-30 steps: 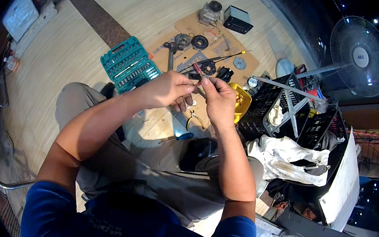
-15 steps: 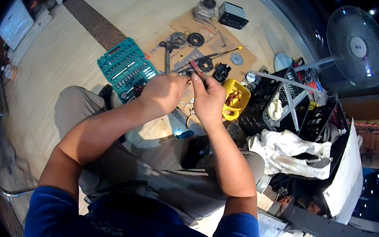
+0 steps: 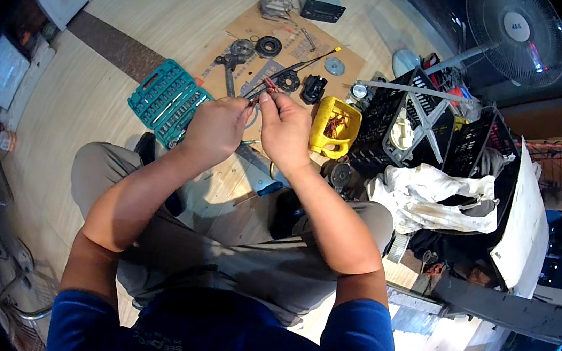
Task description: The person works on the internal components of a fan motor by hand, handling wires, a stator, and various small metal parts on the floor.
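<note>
My two hands meet in front of me over the cardboard. My right hand (image 3: 287, 133) is closed on a slim red-handled tool (image 3: 270, 86), whose red end sticks out above thumb and fingers; the rest is hidden. Beside it, my left hand (image 3: 215, 129) is closed too, its fingertips pinching something small and dark that I cannot make out. Beyond the hands, a long dark rod with a yellow tip (image 3: 337, 50) lies across the cardboard (image 3: 351, 65). To the right stands a yellow cut-open jug (image 3: 352, 118) holding copper-coloured bits.
A green socket set case (image 3: 159, 80) lies open at the left. Round metal parts, a black ring (image 3: 269, 47) and a hammer-like tool (image 3: 229, 74) sit farther off. At the right are black crates (image 3: 395, 105), a white cloth (image 3: 425, 200) and a fan (image 3: 516, 29). A blue-handled screwdriver (image 3: 269, 188) lies nearer.
The whole view has shifted, so the floor things appear higher and farther left. My hands stay together, and less of the red handle shows above my right hand.
</note>
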Demonstrator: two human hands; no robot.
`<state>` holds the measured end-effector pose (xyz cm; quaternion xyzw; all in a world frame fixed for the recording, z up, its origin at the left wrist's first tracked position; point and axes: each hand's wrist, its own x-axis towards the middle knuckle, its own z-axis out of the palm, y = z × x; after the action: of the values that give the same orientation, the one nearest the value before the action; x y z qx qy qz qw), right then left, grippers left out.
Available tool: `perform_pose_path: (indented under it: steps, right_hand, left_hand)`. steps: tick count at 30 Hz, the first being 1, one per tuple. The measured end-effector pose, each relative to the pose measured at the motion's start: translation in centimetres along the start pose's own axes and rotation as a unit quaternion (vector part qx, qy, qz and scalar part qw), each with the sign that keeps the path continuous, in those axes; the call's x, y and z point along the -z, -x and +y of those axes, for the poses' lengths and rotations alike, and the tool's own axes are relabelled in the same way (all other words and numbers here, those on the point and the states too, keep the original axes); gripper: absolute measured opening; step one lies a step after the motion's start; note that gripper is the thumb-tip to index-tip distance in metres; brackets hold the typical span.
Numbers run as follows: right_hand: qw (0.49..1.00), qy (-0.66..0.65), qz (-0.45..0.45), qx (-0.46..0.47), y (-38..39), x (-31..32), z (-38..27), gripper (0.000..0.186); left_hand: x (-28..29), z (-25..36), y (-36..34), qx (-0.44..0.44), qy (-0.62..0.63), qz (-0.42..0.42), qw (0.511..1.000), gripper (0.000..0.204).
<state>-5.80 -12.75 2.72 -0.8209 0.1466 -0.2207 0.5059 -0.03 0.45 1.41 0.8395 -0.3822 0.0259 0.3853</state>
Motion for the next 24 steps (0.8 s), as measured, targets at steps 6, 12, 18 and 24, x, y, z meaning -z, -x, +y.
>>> perform_pose_path:
  steps: [6,12,18,24]
  right_hand:
    - [0.998,-0.051,-0.014,0.015,-0.4,0.8,0.4,0.02]
    - [0.972,-0.21,-0.068,-0.077,-0.5,1.1,0.2,0.021]
    - [0.995,-0.091,0.024,-0.014,-0.2,-0.5,1.5,0.024]
    - [0.988,-0.141,-0.048,-0.037,-0.6,0.7,0.9,0.021]
  left_hand:
    - [-0.1,0.1,-0.2,0.082,0.164,-0.039,0.982,0.019]
    - [0.8,-0.5,-0.2,0.269,0.572,-0.183,0.753,0.024]
    - [-0.3,0.2,0.3,-0.051,-0.089,0.03,0.994,0.015]
    - [0.3,0.4,-0.2,-0.07,-0.06,0.035,0.995,0.017]
